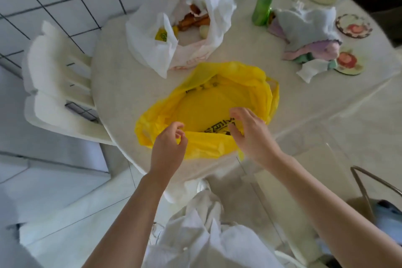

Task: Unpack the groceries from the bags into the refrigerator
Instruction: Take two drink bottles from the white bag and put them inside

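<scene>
A yellow plastic bag (208,102) lies open on the near side of the round white table (272,98), and nothing shows inside it. My left hand (169,146) pinches the bag's near rim between curled fingers. Over the rim's right part hovers my right hand (250,132), fingers spread and slightly bent, holding nothing. Behind the yellow bag, a white plastic bag (152,48) stands open with orange vegetables (195,20), a yellow item and a pale round one inside. No refrigerator is in view.
A green bottle (262,5) stands at the back of the table. To the right lie a heap of cloths (309,30), a tissue and flowered coasters (353,26). A white plastic chair (56,85) stands left of the table against a tiled wall.
</scene>
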